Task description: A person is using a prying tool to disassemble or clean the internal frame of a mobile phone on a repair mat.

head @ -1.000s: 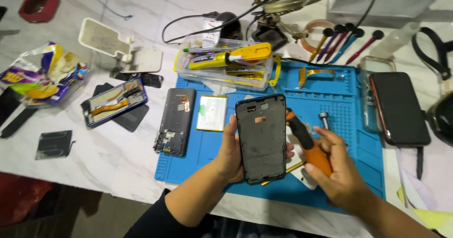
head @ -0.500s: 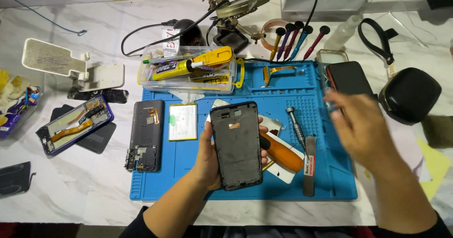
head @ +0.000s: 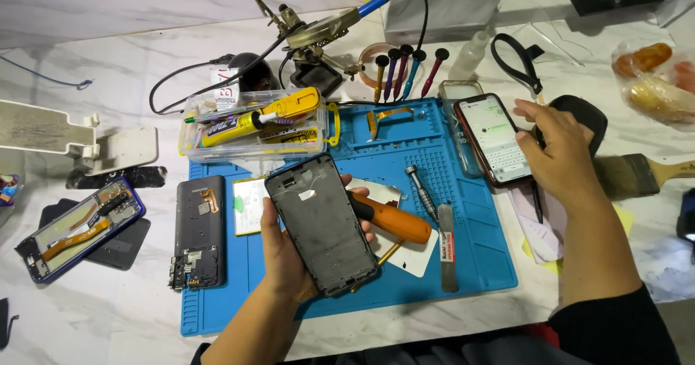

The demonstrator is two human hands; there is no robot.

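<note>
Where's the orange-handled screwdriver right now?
In the head view, the orange-handled screwdriver lies mid blue mat, just right of the phone frame in the left hand.

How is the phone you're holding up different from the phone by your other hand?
The phone frame in the left hand is a dark, gutted shell, while the lit phone under the right hand shows a bright, working screen. The phone frame is lifted off the blue mat; the lit phone lies flat at the mat's right edge. Both are slim rectangles with rounded corners.
</note>
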